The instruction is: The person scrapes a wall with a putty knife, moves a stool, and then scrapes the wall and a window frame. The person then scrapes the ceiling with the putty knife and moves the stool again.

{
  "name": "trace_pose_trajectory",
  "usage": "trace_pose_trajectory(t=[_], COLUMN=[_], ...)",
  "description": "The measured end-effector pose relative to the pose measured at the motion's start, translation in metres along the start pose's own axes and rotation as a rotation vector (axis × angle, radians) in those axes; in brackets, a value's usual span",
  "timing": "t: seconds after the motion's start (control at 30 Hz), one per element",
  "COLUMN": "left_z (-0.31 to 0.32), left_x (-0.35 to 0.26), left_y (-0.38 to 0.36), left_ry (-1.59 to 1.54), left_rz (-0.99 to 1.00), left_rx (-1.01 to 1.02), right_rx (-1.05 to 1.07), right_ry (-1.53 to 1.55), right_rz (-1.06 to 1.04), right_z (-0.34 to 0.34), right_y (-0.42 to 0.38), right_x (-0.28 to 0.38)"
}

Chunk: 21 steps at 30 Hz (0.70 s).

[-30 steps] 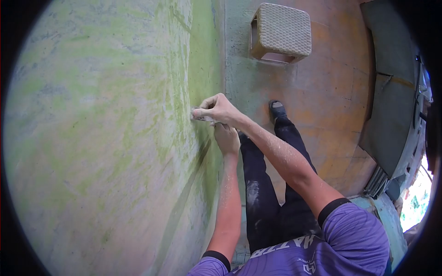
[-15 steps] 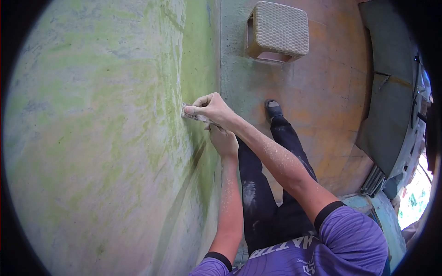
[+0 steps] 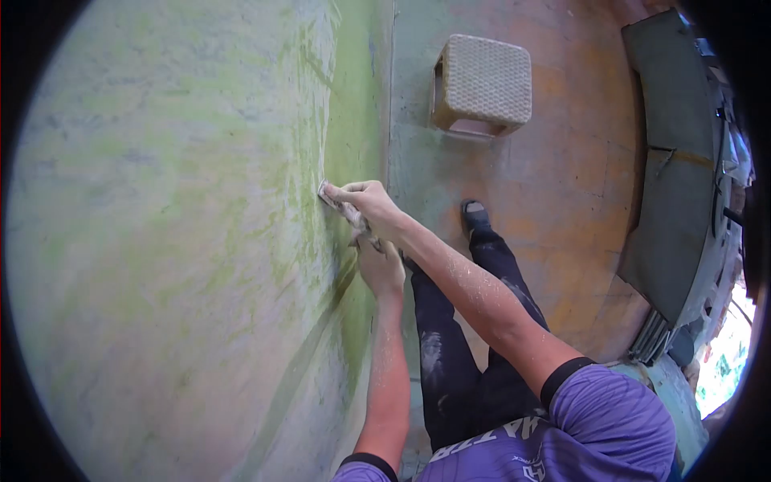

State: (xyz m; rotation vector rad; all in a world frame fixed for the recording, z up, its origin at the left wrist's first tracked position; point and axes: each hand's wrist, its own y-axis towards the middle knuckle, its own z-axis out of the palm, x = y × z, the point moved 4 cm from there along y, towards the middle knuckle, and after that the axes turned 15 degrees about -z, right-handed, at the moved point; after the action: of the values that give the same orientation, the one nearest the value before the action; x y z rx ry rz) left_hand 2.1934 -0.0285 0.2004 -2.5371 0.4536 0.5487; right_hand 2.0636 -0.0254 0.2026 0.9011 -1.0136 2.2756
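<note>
Both of my hands are close together at the green, whitish-patched wall [image 3: 185, 241]. A pale, dust-covered scraper-like tool [image 3: 350, 214] lies between them, its upper end touching the wall. My right hand [image 3: 371, 206], the upper one, pinches the tool near that end with thumb and fingers. Just below it, my left hand [image 3: 379, 263] is closed round the tool's lower part. The fingers partly hide the tool, so its full shape cannot be made out. Pale dust covers both forearms.
A woven-pattern plastic stool [image 3: 487, 80] stands on the worn orange and green floor [image 3: 562, 193] beyond my hands. My sandalled foot [image 3: 475, 215] is below it. Along the right side stands a long dark grey panel [image 3: 679, 185] with clutter behind it.
The tool has tilted more steeply, and more of it shows between my hands. My left hand has moved slightly down and left. The stool and floor appear lower as the view has shifted.
</note>
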Motion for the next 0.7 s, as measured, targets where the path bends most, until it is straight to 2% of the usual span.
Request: trace_pose_trajectory(t=[0.07, 0.13, 0.17, 0.2, 0.23, 0.3, 0.33, 0.37, 0.4, 0.43, 0.47, 0.5, 0.53, 0.57, 0.63, 0.67, 0.7], left_z=[-0.011, -0.035, -0.034, -0.031, -0.026, -0.012, -0.004, 0.004, 0.009, 0.000, -0.007, -0.021, -0.038, -0.046, -0.054, -0.057, -0.060], left_x=[-0.017, -0.056, -0.057, -0.058, -0.060, -0.042, -0.022, 0.000, 0.020, 0.027, 0.030, 0.025, 0.017, 0.018, 0.023, 0.021, 0.014], left_y=[-0.001, 0.004, 0.001, -0.004, -0.009, -0.037, -0.055, -0.075, -0.099, -0.125, -0.148, -0.168, -0.188, -0.205, -0.237, -0.250, -0.261], left_ry=[-0.028, -0.078, -0.039, -0.004, 0.022, 0.028, 0.028, 0.027, -0.106, -0.153, -0.197, -0.152, -0.105, -0.013, 0.162, 0.096, 0.030], left_rz=[0.025, 0.096, 0.055, 0.013, -0.027, 0.039, 0.062, 0.086, 0.099, 0.201, 0.299, 0.278, 0.253, 0.126, -0.129, -0.061, 0.009], left_rx=[-0.017, -0.070, -0.025, 0.020, 0.061, -0.009, 0.023, 0.055, 0.062, 0.077, 0.090, 0.081, 0.073, 0.151, 0.307, 0.258, 0.206], right_rx=[-0.033, -0.046, -0.062, -0.106, -0.046, 0.067, 0.188, 0.289, 0.302, 0.361, 0.434, 0.564, 0.524, 0.486, 0.497, 0.502, 0.478], right_ry=[0.067, 0.149, 0.195, 0.112, -0.041, -0.364, -0.543, -0.712, -0.663, -0.702, -0.744, -0.896, -0.871, -0.837, -0.891, -0.920, -0.934], right_rz=[0.034, 0.002, -0.014, -0.045, -0.012, 0.017, -0.063, -0.002, -0.082, -0.232, -0.404, -0.304, -0.469, -0.630, -0.409, -0.295, -0.268], right_z=[-0.001, 0.001, 0.003, 0.002, 0.003, 0.001, 0.001, 0.002, 0.001, -0.002, -0.007, -0.012, -0.019, -0.026, -0.036, -0.043, -0.050], right_y=[0.016, 0.030, 0.029, 0.023, 0.011, -0.022, -0.041, -0.068, -0.094, -0.118, -0.155, -0.189, -0.217, -0.240, -0.272, -0.284, -0.290], right_x=[-0.016, 0.014, 0.028, 0.035, 0.035, 0.037, 0.026, 0.020, 0.004, -0.018, -0.005, 0.004, -0.001, -0.004, 0.007, 0.015, 0.029])
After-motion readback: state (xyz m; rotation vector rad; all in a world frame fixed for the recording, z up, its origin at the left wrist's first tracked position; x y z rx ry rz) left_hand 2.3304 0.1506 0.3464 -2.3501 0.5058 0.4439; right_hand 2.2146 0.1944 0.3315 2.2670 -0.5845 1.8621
